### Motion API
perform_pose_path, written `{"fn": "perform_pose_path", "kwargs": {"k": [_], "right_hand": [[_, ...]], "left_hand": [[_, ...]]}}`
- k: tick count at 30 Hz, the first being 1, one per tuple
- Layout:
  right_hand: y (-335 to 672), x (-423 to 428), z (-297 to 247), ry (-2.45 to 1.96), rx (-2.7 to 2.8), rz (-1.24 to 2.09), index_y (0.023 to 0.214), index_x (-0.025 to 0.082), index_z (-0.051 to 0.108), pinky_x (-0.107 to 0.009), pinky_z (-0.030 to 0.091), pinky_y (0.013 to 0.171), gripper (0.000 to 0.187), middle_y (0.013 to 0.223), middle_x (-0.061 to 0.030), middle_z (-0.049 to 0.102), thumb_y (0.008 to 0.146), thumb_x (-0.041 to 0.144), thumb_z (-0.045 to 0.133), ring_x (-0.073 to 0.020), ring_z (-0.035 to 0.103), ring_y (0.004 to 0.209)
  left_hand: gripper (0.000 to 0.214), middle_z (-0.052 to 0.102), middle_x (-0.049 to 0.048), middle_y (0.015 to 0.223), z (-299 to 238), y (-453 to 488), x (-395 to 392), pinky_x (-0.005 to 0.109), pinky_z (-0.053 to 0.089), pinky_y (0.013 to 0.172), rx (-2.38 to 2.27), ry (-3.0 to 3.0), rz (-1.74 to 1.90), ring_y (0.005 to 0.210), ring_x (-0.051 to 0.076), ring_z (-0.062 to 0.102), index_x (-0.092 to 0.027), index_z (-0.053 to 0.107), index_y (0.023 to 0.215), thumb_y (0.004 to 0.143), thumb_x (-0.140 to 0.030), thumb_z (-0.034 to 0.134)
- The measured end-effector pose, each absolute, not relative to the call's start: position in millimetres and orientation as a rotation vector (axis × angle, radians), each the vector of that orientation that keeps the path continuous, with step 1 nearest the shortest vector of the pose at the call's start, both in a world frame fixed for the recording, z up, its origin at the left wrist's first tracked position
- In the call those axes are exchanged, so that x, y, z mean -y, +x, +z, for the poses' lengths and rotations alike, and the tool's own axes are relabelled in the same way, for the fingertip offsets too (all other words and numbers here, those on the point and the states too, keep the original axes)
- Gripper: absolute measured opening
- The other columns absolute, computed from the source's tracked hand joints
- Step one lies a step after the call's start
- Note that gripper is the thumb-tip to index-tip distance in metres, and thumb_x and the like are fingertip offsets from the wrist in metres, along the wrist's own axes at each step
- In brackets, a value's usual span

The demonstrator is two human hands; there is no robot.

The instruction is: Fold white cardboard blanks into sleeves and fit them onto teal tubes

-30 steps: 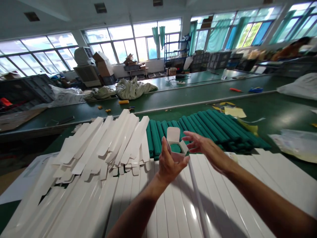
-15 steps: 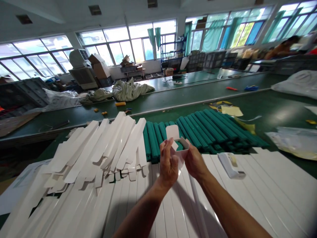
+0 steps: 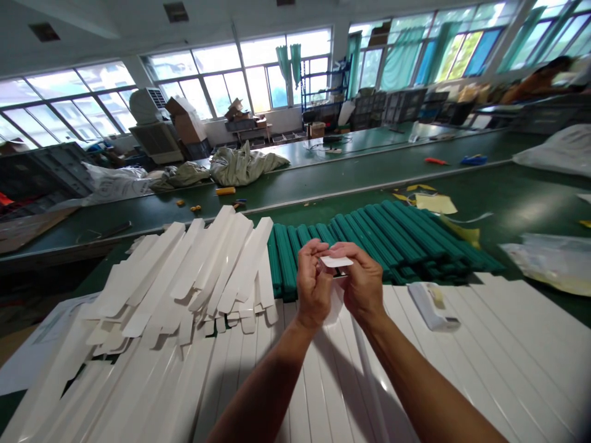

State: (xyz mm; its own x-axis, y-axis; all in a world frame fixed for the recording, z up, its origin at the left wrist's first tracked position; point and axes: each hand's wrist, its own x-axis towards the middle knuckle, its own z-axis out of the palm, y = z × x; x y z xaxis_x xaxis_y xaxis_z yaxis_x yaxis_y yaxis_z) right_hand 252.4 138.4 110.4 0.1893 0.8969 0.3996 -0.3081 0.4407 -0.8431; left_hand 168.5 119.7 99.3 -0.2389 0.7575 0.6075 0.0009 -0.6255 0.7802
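The top flap of the long narrow white cardboard box [image 3: 336, 261], which was standing upright half a second ago, is now lying folded flat across the open end. The right hand [image 3: 362, 286], which a second ago was spread open and clear of the box, is now closing against it opposite the left hand [image 3: 313, 286]. Around them nothing else is shifting. The long green work table [image 3: 508, 197] is stretching across the view. On its near part, a row of long white closed boxes [image 3: 508, 344] is lying side by side. To the left, a loose heap of flat white card blanks [image 3: 194, 277] is fanning out over that row. Just behind the hands, a bundle of teal-green ribbed bars [image 3: 392, 234] is resting on the table. A small white plastic holder [image 3: 431, 306] is sitting on the closed boxes, near the right hand but apart from it. The box itself is being held in the air above the row, its far end up between the two hands and its body slanting down toward the person. Both hands are gripping that end: the left fingers are curling tightly around its left side, and the right thumb and fingers are pinching the flap and the right side.
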Motion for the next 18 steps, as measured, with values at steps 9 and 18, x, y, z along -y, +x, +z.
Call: {"fn": "perform_pose_path", "kwargs": {"k": [9, 18], "right_hand": [[263.1, -124.1, 67.1, -0.65, 1.099, 0.993, 0.119, 0.02, 0.064, -0.041, 0.048, 0.095, 0.039, 0.119, -0.0086, 0.065, 0.087, 0.032, 0.045, -0.0271, 0.06, 0.111], [253.8, -116.7, 44.7, -0.89, 1.461, 0.643, 0.142, 0.023, 0.033, -0.045, 0.05, 0.095, 0.074, 0.132, -0.0132, 0.054, 0.078, 0.031, 0.068, -0.0275, 0.059, 0.112]], "left_hand": [[0.041, 0.06, 0.0182, 0.124, 106.2, 138.6, -113.2, 0.047, 0.05, 0.099, -0.986, 2.376, 1.709, 0.119, 0.027, 0.056, -0.013, 0.055, 0.126, 0.096, -0.039, 0.043], [0.043, 0.063, 0.0155, 0.123, 131.1, 124.9, -116.1, 0.038, 0.054, 0.095, -1.047, 2.609, 1.467, 0.117, 0.023, 0.06, -0.015, 0.046, 0.137, 0.095, -0.027, 0.051]]}}
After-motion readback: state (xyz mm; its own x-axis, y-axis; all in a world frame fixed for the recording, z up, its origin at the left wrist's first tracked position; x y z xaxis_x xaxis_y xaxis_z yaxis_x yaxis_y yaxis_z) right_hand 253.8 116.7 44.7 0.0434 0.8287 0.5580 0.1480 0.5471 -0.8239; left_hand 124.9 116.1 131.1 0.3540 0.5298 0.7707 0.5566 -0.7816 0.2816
